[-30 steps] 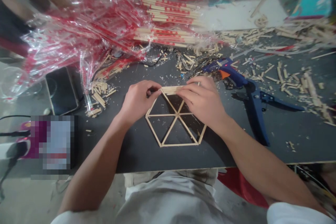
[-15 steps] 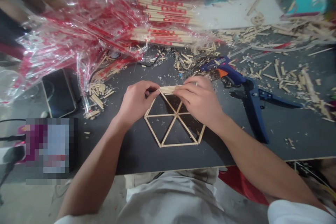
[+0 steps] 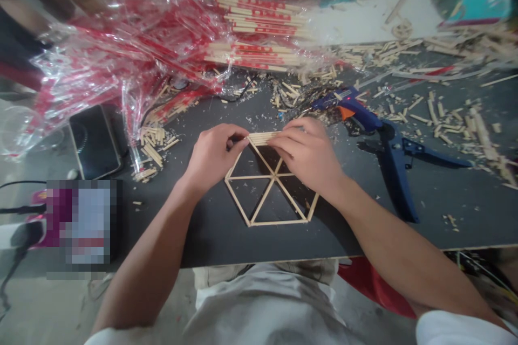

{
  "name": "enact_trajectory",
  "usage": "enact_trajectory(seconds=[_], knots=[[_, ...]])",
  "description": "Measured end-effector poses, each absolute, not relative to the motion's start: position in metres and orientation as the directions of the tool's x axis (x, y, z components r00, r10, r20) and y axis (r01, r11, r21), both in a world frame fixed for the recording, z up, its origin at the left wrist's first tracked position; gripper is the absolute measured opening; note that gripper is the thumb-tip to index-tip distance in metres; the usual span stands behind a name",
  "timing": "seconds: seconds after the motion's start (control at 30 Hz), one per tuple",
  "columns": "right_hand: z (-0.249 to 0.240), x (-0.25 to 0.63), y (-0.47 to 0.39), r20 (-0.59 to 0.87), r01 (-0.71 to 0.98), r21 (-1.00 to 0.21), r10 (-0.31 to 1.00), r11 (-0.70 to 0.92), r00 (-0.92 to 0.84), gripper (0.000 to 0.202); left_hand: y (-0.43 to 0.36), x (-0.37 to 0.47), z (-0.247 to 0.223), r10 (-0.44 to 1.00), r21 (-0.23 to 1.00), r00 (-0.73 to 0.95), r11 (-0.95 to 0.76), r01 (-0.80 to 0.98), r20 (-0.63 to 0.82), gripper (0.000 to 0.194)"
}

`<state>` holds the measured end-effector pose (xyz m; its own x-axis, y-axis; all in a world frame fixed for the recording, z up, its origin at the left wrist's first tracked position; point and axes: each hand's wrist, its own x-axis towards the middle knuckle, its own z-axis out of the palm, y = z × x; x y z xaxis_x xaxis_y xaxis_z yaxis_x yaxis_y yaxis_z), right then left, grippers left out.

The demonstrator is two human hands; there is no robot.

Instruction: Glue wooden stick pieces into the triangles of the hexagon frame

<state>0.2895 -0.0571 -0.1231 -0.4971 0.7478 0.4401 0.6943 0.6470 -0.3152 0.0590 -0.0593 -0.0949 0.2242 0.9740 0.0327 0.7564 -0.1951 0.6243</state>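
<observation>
A hexagonal frame of pale wooden sticks (image 3: 279, 222), with spokes meeting at its middle, lies on the dark tabletop. Along its far side run several parallel sticks (image 3: 263, 138) laid close together. My left hand (image 3: 216, 153) pinches their left end at the frame's far left corner, thumb and forefinger closed. My right hand (image 3: 309, 153) has its fingers closed over the right part of the same sticks, hiding that end and the frame's right corner.
A blue glue gun (image 3: 343, 102) and blue-handled cutters (image 3: 394, 161) lie to the right. Wrapped chopsticks (image 3: 259, 56) and crumpled red-and-clear wrappers (image 3: 154, 38) fill the back. A phone (image 3: 95, 143) is at left. Cut stick pieces (image 3: 441, 113) litter the table (image 3: 279, 250).
Both hands keep their hold on the sticks at the far side of the frame. The whole view has shifted slightly; nothing else has visibly moved.
</observation>
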Motion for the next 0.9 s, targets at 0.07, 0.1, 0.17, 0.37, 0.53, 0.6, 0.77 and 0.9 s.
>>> enact_trajectory(seconds=[0.07,0.1,0.17,0.37,0.53,0.6,0.77,0.9], knots=[[-0.123,0.29,-0.057,0.44,0.696,-0.314,0.749,0.646,-0.496,0.021,-0.06,0.059,-0.095,0.973,0.619,0.229,-0.199,0.76,0.033,0.019],[-0.122,0.29,-0.057,0.442,0.696,-0.314,0.748,0.646,-0.495,0.021,-0.06,0.059,-0.095,0.972,0.615,0.232,-0.204,0.762,0.035,0.019],[-0.122,0.289,-0.057,0.442,0.694,-0.315,0.747,0.647,-0.496,0.02,-0.06,0.059,-0.096,0.97,0.603,0.24,-0.218,0.768,0.045,0.019],[-0.121,0.288,-0.056,0.425,0.702,-0.336,0.766,0.628,-0.482,0.021,-0.062,0.061,-0.103,0.942,0.489,0.284,-0.337,0.804,0.181,0.027],[-0.12,0.291,-0.056,0.421,0.697,-0.342,0.766,0.63,-0.486,0.018,-0.068,0.07,-0.1,0.863,0.319,0.405,-0.492,0.81,0.301,0.029],[-0.119,0.294,-0.057,0.407,0.692,-0.364,0.774,0.624,-0.484,0.016,-0.07,0.074,-0.099,0.831,0.276,0.463,-0.544,0.793,0.307,0.029],[-0.118,0.304,-0.052,0.383,0.677,-0.418,0.794,0.605,-0.472,0.013,-0.073,0.08,-0.1,0.779,0.22,0.544,-0.616,0.756,0.312,0.026],[-0.118,0.319,-0.044,0.362,0.661,-0.441,0.795,0.606,-0.487,0.025,-0.073,0.081,-0.103,0.764,0.216,0.568,-0.637,0.74,0.306,0.023]])
